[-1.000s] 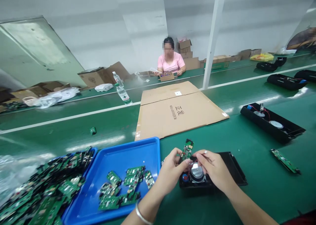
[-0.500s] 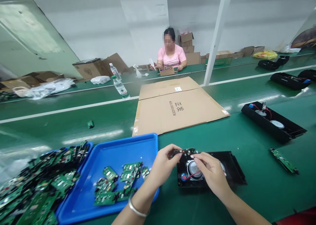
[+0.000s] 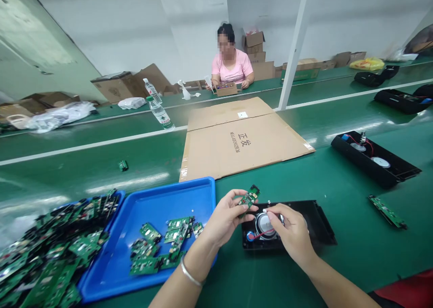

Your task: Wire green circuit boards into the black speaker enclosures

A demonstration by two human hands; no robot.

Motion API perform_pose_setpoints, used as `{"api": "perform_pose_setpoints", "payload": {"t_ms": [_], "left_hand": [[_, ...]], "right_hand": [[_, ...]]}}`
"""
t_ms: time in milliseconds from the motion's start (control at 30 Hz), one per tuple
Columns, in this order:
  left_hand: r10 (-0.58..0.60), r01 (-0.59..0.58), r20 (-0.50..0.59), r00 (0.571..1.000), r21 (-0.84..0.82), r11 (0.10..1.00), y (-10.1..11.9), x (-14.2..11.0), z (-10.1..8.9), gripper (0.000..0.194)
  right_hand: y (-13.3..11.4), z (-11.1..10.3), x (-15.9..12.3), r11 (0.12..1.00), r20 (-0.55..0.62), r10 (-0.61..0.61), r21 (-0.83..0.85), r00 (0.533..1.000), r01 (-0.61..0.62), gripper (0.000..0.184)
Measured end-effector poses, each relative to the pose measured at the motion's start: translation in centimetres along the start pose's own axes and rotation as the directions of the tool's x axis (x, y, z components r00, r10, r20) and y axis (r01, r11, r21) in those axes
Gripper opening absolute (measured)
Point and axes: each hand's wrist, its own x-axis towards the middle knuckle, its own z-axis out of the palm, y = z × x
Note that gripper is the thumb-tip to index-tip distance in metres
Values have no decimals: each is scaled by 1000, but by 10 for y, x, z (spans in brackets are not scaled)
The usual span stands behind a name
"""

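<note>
My left hand (image 3: 228, 218) grips a small green circuit board (image 3: 249, 198) between thumb and fingers, its component side facing up. Close by on the right, my right hand (image 3: 292, 229) pinches a small white connector (image 3: 264, 210) over the speaker housing. The black speaker housing (image 3: 318, 222) lies open on the green bench beneath both hands. Inside it show a round speaker driver (image 3: 264, 226), a blue part (image 3: 251, 236) and a red wire (image 3: 265, 232). My right hand partly covers the housing's middle and a second driver.
Left of my hands is a blue tray (image 3: 118, 258) with several boards, beside a large board heap (image 3: 50, 249). A cardboard sheet (image 3: 216, 150) lies ahead. Another open housing (image 3: 375, 161) and a long board (image 3: 387, 212) are at right. A person in pink (image 3: 233, 66) sits opposite.
My left hand has turned the circuit board from edge-on to face-up and angled it upward. My right hand remains over the housing, with the white connector now plainer between its fingertips. The view has shifted slightly.
</note>
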Motion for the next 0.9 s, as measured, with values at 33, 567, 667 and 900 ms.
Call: {"api": "perform_pose_setpoints", "payload": {"t_ms": [33,567,667,900], "left_hand": [[-5,5,-1,1000,-1,1000,0,0,2,28],[-57,56,61,997,16,998,-7,0,5,36],[78,-78,11,997,286,955,-4,-1,3,37],[528,-327,-90,845,693,642,5,-9,-8,17]], "right_hand": [[-1,0,0,1000,0,-18,-19,1000,18,21],[-8,3,-1,925,-67,-351,-183,934,334,15],[-8,1,-1,937,-72,-327,-157,942,313,15],[-9,2,0,913,-51,-385,-168,922,372,15]]}}
